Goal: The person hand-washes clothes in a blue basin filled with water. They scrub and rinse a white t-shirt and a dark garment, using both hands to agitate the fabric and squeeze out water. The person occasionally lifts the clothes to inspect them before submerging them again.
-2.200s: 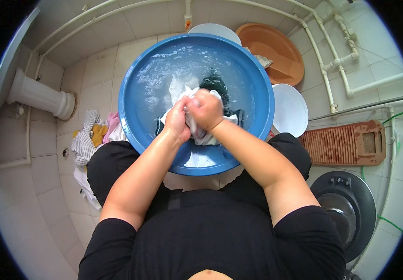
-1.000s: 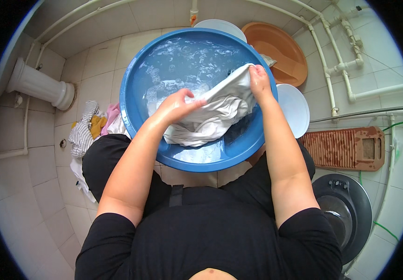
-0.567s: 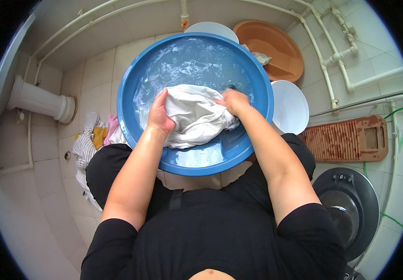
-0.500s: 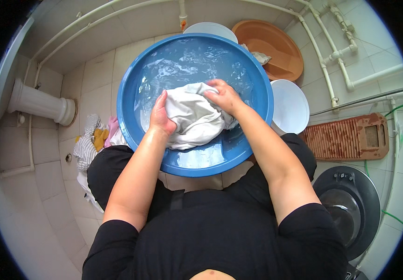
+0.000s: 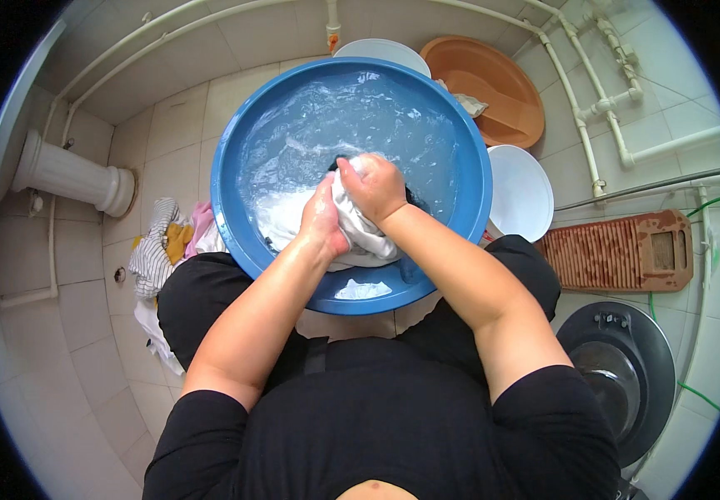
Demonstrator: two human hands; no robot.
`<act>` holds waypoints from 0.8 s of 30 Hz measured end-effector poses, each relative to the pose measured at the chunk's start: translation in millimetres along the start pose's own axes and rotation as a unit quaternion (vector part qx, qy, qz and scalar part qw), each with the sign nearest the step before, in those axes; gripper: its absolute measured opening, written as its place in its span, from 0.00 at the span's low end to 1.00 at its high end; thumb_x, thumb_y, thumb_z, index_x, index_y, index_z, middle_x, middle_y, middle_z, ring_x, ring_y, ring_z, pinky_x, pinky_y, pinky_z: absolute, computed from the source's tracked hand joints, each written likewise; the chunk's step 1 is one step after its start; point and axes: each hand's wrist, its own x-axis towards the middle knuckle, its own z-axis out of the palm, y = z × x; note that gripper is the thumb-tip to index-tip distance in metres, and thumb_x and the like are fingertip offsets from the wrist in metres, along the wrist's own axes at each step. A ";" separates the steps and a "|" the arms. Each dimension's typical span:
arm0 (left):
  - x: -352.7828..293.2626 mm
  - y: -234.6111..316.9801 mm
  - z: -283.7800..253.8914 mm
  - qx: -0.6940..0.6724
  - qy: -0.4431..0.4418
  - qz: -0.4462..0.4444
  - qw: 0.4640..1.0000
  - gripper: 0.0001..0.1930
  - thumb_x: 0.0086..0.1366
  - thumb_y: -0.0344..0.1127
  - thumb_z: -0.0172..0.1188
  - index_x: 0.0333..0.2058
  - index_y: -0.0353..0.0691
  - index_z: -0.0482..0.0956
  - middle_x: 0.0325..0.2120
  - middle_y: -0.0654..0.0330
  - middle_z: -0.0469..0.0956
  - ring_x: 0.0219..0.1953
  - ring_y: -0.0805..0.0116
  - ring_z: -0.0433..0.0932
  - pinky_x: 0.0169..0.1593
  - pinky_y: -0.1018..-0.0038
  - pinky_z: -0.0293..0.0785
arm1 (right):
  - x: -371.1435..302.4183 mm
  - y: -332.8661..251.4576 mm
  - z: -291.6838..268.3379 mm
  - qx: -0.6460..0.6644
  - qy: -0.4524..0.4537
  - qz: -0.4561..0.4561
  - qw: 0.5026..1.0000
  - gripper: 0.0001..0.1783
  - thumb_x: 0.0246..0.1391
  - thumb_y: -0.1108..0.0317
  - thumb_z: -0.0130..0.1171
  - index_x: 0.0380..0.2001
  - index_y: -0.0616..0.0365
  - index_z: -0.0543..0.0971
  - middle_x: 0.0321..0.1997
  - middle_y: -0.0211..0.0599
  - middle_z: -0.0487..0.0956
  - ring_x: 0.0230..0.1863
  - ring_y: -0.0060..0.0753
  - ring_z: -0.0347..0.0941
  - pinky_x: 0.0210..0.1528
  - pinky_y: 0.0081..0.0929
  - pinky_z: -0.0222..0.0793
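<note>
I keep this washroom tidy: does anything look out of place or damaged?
Mainly the heap of clothes at the left: it lies loose on the floor tiles rather than in the blue basin. The brown washboard at the right has dark, blotchy patches, perhaps just wet. I see no obvious breakage.

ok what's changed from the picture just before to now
The left hand has moved right and the right hand left, so they now come together, with part of the white cloth bunched between them. The tub and washboard stay put.
</note>
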 end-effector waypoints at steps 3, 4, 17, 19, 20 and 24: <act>27.3 -1.1 -56.4 -0.152 -0.288 -0.019 0.945 0.20 0.64 0.49 0.38 0.42 0.41 0.71 0.39 0.56 0.74 0.42 0.58 0.73 0.48 0.61 0.69 | -9.3 -29.7 4.8 0.077 -0.005 -0.115 0.990 0.15 0.42 0.57 0.58 0.11 0.53 0.73 0.17 0.39 0.72 0.20 0.42 0.70 0.23 0.35 0.65; 36.3 0.1 -77.5 -0.192 -0.373 -0.020 0.907 0.20 0.64 0.49 0.39 0.42 0.41 0.71 0.39 0.56 0.74 0.42 0.58 0.73 0.49 0.62 0.69 | -17.0 -43.4 2.4 0.071 -0.032 -0.152 0.985 0.14 0.40 0.57 0.59 0.12 0.53 0.73 0.16 0.39 0.72 0.19 0.42 0.70 0.24 0.33 0.66; -5.3 23.6 -0.4 -0.002 0.028 0.029 0.999 0.21 0.65 0.42 0.41 0.49 0.30 0.65 0.48 0.47 0.68 0.50 0.52 0.69 0.54 0.56 0.64 | 9.7 127.6 -14.1 0.122 -0.118 0.269 0.948 0.28 0.47 0.42 0.53 0.22 0.62 0.76 0.32 0.41 0.77 0.35 0.36 0.72 0.39 0.34 0.65; 7.4 24.0 -16.4 0.007 0.114 0.057 0.992 0.20 0.65 0.40 0.43 0.49 0.28 0.64 0.49 0.46 0.67 0.50 0.50 0.69 0.54 0.55 0.64 | -2.0 153.5 -19.5 0.021 -0.237 0.300 0.924 0.29 0.46 0.41 0.54 0.29 0.62 0.78 0.37 0.45 0.77 0.40 0.39 0.72 0.43 0.32 0.66; 9.0 24.6 -16.8 -0.008 0.137 0.046 0.989 0.22 0.65 0.41 0.42 0.49 0.26 0.63 0.50 0.46 0.67 0.52 0.51 0.67 0.56 0.57 0.61 | -0.2 149.3 -22.5 -0.029 -0.293 0.312 0.903 0.31 0.45 0.40 0.54 0.32 0.62 0.78 0.39 0.46 0.77 0.43 0.41 0.73 0.45 0.31 0.66; 15.1 18.1 -28.6 -0.025 0.036 0.078 0.996 0.22 0.65 0.43 0.41 0.48 0.28 0.65 0.48 0.46 0.68 0.52 0.52 0.67 0.57 0.59 0.60 | 21.3 97.2 -33.2 -0.238 -0.332 0.369 0.835 0.29 0.42 0.43 0.57 0.35 0.61 0.79 0.49 0.51 0.72 0.48 0.48 0.69 0.49 0.33 0.64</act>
